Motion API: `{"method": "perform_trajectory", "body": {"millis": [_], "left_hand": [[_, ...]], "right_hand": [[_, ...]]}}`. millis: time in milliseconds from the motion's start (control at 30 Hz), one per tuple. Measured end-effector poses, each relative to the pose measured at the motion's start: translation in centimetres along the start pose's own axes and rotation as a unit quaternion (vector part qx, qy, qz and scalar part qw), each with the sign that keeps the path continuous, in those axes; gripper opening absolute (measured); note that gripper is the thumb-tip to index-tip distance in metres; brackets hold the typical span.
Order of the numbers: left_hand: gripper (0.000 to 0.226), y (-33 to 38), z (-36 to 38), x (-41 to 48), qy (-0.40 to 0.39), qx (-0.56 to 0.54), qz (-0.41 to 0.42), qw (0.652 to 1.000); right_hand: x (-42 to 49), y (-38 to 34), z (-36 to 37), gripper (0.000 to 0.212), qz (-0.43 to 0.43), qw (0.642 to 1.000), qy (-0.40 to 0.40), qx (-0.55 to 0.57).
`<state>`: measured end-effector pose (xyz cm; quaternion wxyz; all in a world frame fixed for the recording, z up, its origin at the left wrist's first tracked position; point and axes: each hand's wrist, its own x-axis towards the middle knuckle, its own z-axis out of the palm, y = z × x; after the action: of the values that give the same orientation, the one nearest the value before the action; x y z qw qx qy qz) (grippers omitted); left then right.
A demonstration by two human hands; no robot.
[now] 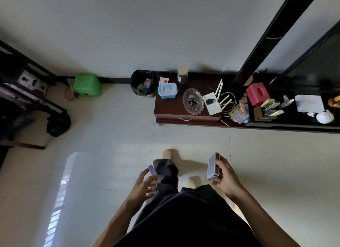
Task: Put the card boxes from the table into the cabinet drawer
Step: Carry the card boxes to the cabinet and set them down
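Note:
My left hand (pixel 145 184) grips a purple card box (pixel 153 174) low in the view, in front of my legs. My right hand (pixel 225 176) holds a second, blue-grey card box (pixel 212 166) upright, to the right of my legs. Ahead stands a low dark-red cabinet (pixel 171 106) against the wall. Its drawer (pixel 185 118) with a metal handle faces me and looks closed. Both hands are well short of the cabinet, above the pale tiled floor.
On the cabinet top sit a blue plastic case (pixel 167 90), a glass dish (pixel 193 101), a white router (pixel 212 103), a jar (pixel 182 74) and a red tissue box (pixel 257 94). A black waste bin (pixel 143 84) and green stool (pixel 87 84) stand left of it.

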<state>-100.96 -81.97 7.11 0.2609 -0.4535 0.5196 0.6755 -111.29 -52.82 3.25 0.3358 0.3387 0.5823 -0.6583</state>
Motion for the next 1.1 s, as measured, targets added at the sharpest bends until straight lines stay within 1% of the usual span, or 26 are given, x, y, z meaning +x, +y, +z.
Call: {"method": "perform_trajectory", "body": {"millis": [133,233,300,467,567,767,833,900,1000,1100], "left_hand": [[0.049,4.3,-1.8,3.5,0.004,0.019,-0.012,1.000],[0.051,8.2,-2.3,5.9,-0.010,0.044,-0.002,0.999],[0.051,11.0,-2.1,7.4,-0.014,0.071,0.002,0.997],[0.051,16.4,0.6,10.2,-0.038,0.085,0.010,0.996],[0.054,18.1,2.7,11.7,-0.045,0.089,0.005,0.995],[0.057,19.1,6.4,14.1,-0.015,0.083,-0.018,0.996],[0.060,19.6,6.9,15.3,0.013,0.089,-0.026,0.996],[0.062,20.1,7.1,16.5,0.044,0.092,-0.025,0.994],[0.064,20.9,6.7,19.2,0.069,0.105,-0.008,0.992],[0.064,21.7,6.2,23.5,0.092,0.144,-0.007,0.985]], "right_hand": [[2.5,-3.5,2.8,0.020,0.007,1.000,0.007,0.014],[4.1,-5.5,4.2,0.025,0.007,0.999,0.003,0.035],[5.2,-6.9,5.2,0.025,0.016,0.999,0.010,0.027],[7.3,-10.2,6.5,0.026,0.018,0.999,0.004,0.039],[9.2,-12.3,6.3,0.024,0.029,0.999,-0.014,0.025],[13.4,-15.8,5.3,0.028,0.051,0.998,-0.023,-0.034],[15.0,-16.9,5.6,0.028,0.066,0.996,-0.025,-0.061],[16.5,-18.0,6.2,0.028,0.081,0.993,-0.022,-0.089],[19.2,-19.2,7.8,0.028,0.085,0.988,-0.015,-0.130],[22.8,-20.0,10.0,0.030,0.079,0.979,-0.023,-0.188]]}}
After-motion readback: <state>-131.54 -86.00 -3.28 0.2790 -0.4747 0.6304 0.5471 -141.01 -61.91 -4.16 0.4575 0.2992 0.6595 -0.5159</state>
